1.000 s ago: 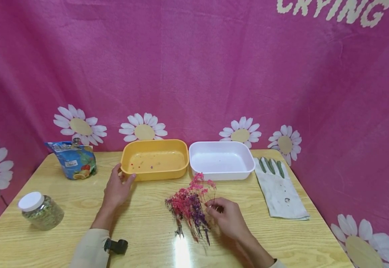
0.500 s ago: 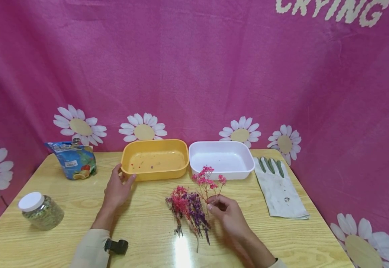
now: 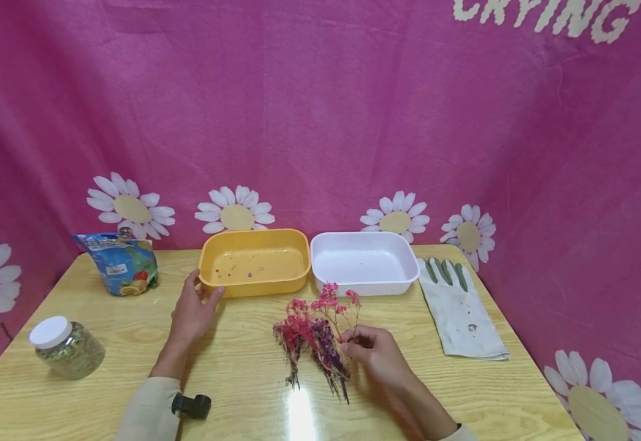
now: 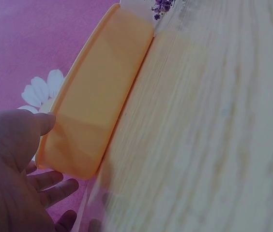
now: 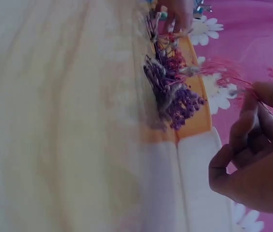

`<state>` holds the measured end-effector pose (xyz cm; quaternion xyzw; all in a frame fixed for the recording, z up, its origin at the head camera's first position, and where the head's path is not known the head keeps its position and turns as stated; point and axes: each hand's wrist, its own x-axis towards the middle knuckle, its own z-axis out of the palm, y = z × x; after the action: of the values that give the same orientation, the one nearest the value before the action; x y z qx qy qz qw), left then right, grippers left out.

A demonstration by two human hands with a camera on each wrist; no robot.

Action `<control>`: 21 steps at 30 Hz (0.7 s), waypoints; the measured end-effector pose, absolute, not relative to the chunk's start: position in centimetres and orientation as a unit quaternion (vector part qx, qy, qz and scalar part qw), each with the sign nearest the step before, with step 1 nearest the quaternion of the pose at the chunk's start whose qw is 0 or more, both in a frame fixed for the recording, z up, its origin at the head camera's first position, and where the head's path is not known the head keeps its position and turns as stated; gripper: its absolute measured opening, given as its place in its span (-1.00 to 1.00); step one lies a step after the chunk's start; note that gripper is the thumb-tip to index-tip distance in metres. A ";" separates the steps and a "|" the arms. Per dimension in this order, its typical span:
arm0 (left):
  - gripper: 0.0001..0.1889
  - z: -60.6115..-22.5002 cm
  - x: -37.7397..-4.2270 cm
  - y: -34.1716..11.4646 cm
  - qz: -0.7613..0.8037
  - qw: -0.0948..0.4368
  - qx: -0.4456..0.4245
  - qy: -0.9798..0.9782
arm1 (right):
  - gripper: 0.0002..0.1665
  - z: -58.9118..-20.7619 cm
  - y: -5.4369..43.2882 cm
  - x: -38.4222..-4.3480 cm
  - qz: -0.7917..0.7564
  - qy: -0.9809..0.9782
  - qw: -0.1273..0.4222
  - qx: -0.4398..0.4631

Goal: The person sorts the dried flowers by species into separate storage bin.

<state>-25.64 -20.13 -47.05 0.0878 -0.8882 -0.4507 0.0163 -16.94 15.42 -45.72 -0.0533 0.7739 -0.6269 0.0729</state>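
Note:
My right hand [image 3: 378,355] pinches the thin stem of a pink dried flower sprig [image 3: 328,300] between thumb and forefinger. Its blooms spread just above a small heap of pink and purple dried flowers [image 3: 298,334], partly overlapping it in the head view. In the right wrist view the purple flowers [image 5: 185,106] show clearly, while the sprig is blurred. At the left corner of a yellow plastic tub [image 3: 257,288], my left hand [image 3: 192,312] rests with its thumb against the rim. Its other fingers are loosely extended outside the wall [image 4: 54,186].
Beside the yellow tub stands a white tub [image 3: 364,288]. Small bits lie in the yellow one. A cloth glove [image 3: 466,324] lies at the right, a white-lidded jar [image 3: 72,352] and blue pouch [image 3: 124,269] stand at the left. A pink curtain [image 3: 320,122] hangs behind the table.
The pink sprig came up out of the heap to the right, then dipped back left over the heap. My right hand still pinches it. My left hand stays at the yellow tub.

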 end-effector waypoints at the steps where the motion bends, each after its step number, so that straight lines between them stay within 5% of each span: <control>1: -0.16 -47.1 -25.6 -20.1 -0.450 0.016 0.088 -0.888 | -0.73 -45.8 15.3 -16.9 -0.616 0.782 0.076 -0.053; 10: -0.17 -47.0 -25.6 -20.1 -0.446 0.016 0.087 -0.891 | -0.84 -45.7 14.9 -16.9 -0.593 0.803 0.047 0.016; 17: -0.16 -47.0 -25.6 -20.1 -0.441 0.017 0.088 -0.893 | -0.86 -45.8 15.4 -17.0 -0.519 0.854 0.032 -0.025; 21: -0.16 -47.1 -25.6 -20.1 -0.442 0.015 0.089 -0.893 | -0.88 -46.1 15.5 -17.2 -0.409 0.910 -0.022 -0.071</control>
<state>-25.56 -20.10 -47.10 0.0889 -0.8925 -0.4419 0.0154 -17.15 15.53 -46.06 -0.0709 0.9096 -0.4089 -0.0217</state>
